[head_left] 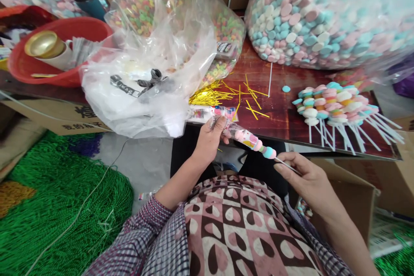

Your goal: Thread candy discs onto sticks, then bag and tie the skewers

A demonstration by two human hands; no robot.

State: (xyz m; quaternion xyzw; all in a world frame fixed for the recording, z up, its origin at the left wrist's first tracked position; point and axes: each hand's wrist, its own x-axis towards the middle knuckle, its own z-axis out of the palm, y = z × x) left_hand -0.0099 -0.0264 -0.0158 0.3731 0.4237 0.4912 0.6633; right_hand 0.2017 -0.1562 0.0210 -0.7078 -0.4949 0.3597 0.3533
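The left hand is holding a small clear wrapper just below the front edge of the tabletop. Its grip is pinching the wrapper near the open end. The right hand is holding the white stick of a candy stick, and its grip is pressed together on that stick. The candy end is sitting partly inside the wrapper, with a pink piece and a blue piece poking out. The candy stick is lying tilted between the two hands, just in front of the tabletop.

On the tabletop, to the right of the hands, a pile of finished candy sticks is lying with the white sticks pointing out. Shiny gold ties are lying scattered near the middle of the tabletop. One loose blue candy is sitting near them. A crumpled plastic bag is sitting at the left of the tabletop, beside a red bowl. A big bag of candy is standing at the back.
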